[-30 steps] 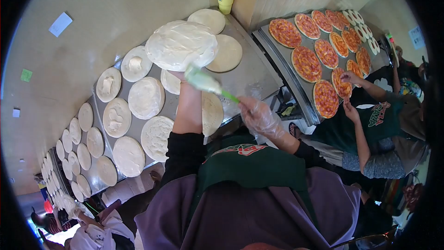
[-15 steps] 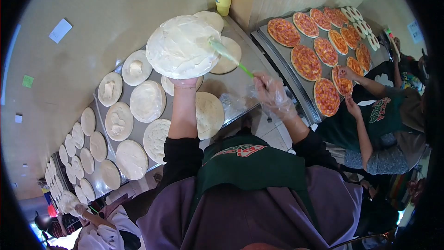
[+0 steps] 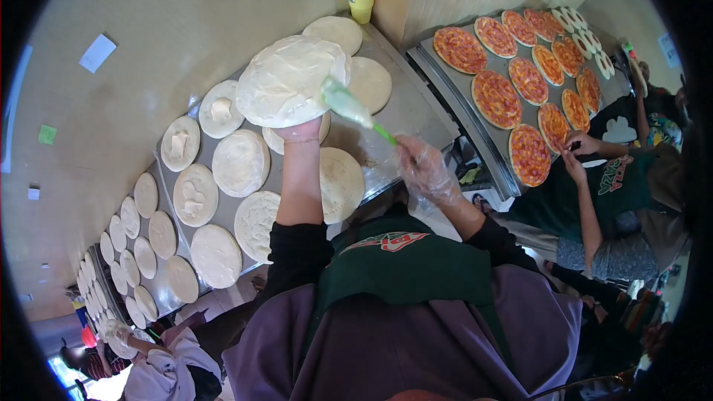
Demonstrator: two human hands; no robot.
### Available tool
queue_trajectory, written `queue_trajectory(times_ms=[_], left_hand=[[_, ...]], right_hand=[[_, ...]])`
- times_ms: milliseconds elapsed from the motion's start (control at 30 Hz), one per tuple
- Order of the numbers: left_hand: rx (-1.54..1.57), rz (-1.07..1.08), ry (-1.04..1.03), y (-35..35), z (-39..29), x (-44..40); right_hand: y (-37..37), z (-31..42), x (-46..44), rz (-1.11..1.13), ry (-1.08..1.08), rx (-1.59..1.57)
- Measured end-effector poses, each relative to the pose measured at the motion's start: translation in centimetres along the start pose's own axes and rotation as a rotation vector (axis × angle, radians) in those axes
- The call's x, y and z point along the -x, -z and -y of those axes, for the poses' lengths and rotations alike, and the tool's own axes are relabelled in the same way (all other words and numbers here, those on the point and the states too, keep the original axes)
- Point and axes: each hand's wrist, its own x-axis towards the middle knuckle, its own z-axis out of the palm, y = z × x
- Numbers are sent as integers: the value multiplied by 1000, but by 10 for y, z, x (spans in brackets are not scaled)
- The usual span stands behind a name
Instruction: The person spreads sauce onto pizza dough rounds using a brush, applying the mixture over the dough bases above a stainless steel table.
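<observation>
Light: moderate, diffuse, indoor; white glare at the left edge. Shadows: soft on the wall [image 3: 186, 15]; darker on the table [image 3: 408, 111] beside the raised dough [image 3: 286, 82]. Reflections: dull table sheen; highlights on the glove [image 3: 431, 178]. Blur: spatula [image 3: 345, 102] slightly; outer figures indistinct. Distortion: fisheye; edges stretched, corners black.

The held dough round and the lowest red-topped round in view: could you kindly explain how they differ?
The held dough round is raised on the left hand, while the red-topped round lies on the metal table. The held dough round is coated with a whitish spread; the red-topped round bears red and yellowish topping. In this view, the held dough round also appears larger than the red-topped round. Both are flat and round.
</observation>
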Motion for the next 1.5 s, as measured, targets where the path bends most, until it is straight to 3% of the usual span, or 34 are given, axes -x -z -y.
queue_trajectory(times_ms=[100,167,267,333,367,467,633,767,900,933,1000,1100,1167,1333,1400,1467,1500], left_hand=[[39,10,-33,16,-4,-5],[363,313,218,30,-13,-8],[362,304,235,17,-20,-7],[346,336,241,15,-22,-4],[336,367,239,14,-22,-3],[322,362,234,13,-20,-4],[428,362,225,26,-24,-14],[356,322,280,19,-30,-11],[204,271,269,21,-30,-11],[199,280,254,21,-28,-11],[191,289,234,20,-28,-12],[326,290,271,24,-29,-17],[240,259,215,34,-30,-20],[328,371,311,24,-24,-18],[347,429,327,25,-21,-19],[415,248,276,25,-18,-20],[414,247,273,31,-18,-22]], right_hand=[[-2,1,9,86,96,11],[1,3,9,128,142,-14],[9,6,-1,13,66,-54],[14,-1,-12,0,-178,-48],[14,-1,-14,-5,-180,-48],[8,-2,-12,-7,-139,-43],[2,2,3,88,122,-105],[18,-2,-14,71,-134,-74],[27,-2,-38,80,-227,-15],[24,-3,-36,79,-226,-17],[11,-9,-24,-6,-6,1],[-3,-16,-2,46,156,-1],[-3,-14,0,75,160,-54],[9,-5,-22,-33,-162,-47],[-1,-3,-18,-36,-145,-47],[-10,-6,-8,-35,-127,-50],[-13,-6,-4,6,-11,-42]])
